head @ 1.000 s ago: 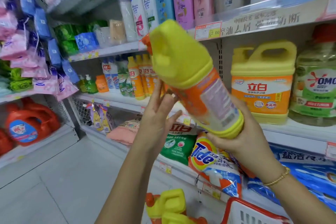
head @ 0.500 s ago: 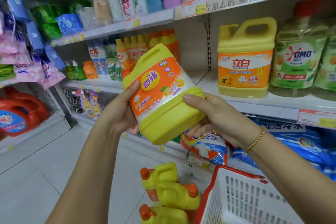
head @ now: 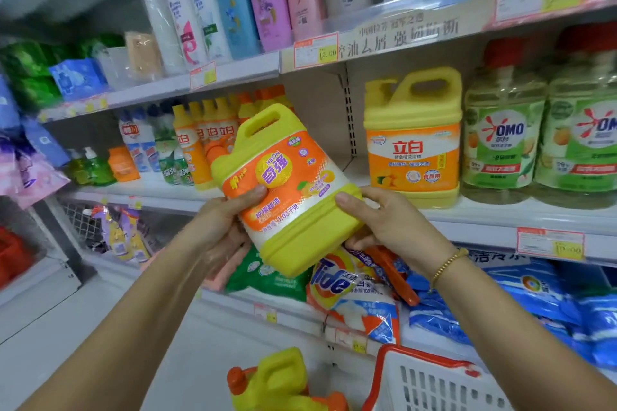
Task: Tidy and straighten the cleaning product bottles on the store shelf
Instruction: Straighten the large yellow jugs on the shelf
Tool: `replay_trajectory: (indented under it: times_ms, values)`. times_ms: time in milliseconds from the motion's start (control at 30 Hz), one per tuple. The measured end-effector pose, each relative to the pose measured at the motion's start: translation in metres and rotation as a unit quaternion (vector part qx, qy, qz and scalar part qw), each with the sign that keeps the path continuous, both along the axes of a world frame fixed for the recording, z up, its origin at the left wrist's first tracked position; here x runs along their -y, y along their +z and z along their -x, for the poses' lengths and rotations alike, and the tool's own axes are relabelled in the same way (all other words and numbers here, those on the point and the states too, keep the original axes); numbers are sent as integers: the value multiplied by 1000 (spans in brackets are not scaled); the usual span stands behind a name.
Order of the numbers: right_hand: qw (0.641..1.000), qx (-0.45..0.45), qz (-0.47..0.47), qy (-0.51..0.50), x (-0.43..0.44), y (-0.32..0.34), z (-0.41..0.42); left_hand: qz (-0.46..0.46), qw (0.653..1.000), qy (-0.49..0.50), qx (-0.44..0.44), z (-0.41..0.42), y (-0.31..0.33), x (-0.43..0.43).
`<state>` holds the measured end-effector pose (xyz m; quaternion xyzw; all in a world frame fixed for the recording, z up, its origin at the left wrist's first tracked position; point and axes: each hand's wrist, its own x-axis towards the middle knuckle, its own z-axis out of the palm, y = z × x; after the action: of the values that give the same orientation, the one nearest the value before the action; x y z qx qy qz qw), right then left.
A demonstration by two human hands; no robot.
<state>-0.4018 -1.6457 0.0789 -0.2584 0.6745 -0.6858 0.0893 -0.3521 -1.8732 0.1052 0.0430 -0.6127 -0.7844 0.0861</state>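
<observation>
Left grip (head: 223, 227): clasps the lower left side of a yellow KEON detergent jug (head: 283, 190), thumb on the orange label.
Right grip (head: 390, 227): clasps the jug's lower right edge, thumb on top, fingers under the base.
Jug: held in the air in front of the middle shelf (head: 484, 220), touching no shelf, tilted with its handle up and to the left, label toward the camera.
Middle shelf: white, price tags on its front edge.
White basket (head: 434, 380): red rim, low right, partly cut off.
OMO bottles (head: 504, 140): two, green labels, upright at the right of the middle shelf.
Yellow Liby jug (head: 412, 143): upright, just beside the OMO bottles, behind the right grip.
Spare yellow jugs (head: 283, 380): orange caps, low centre, beside the basket.
Tide bag (head: 344, 287): on the lower shelf, below the held jug.
Gold bracelet (head: 445, 265): on the right wrist.
</observation>
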Motion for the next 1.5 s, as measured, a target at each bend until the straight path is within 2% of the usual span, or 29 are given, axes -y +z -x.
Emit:
replay_trajectory:
  times_ms: [100,233,333,400,433,467,533,567,633,733,833,967,1100,1300,1500]
  values:
    - [999,-41,28,-21,8,-5,25,72,994,41,-77,27,17,6]
    - [993,-70,77,-54,36,-6,63,240,952,102,-159,67,31,22]
    - [987,-88,92,-96,54,3,86,255,941,110,-191,94,28,24]
    - [982,-115,52,-141,53,9,93,254,943,94,-195,114,23,23]
    - [969,-154,-24,-191,50,7,98,257,943,85,-193,125,20,25]
    - [937,-212,-135,-244,45,2,102,260,944,76,-186,137,16,25]
    - [831,-329,-344,-288,34,-14,106,258,950,67,-165,159,6,27]
    - [795,-364,-393,-283,31,-22,106,252,953,60,-156,170,1,27]
    - [751,-418,-448,-247,27,-35,106,226,963,42,-139,191,-7,27]
    - [704,-489,-459,-233,24,-57,113,195,973,8,-123,220,-10,28]
    - [719,-495,-435,-221,20,-76,121,189,974,-31,-119,250,-14,28]
    - [725,-497,-408,-247,20,-83,123,312,943,-84,-76,279,-42,31]
    - [721,-511,-404,-236,18,-82,128,364,925,-94,-46,298,-53,25]
    - [747,-480,-347,-302,28,-91,130,316,939,-138,-9,351,-46,13]
    - [724,-501,-351,-318,26,-93,129,298,943,-149,-11,376,-40,13]
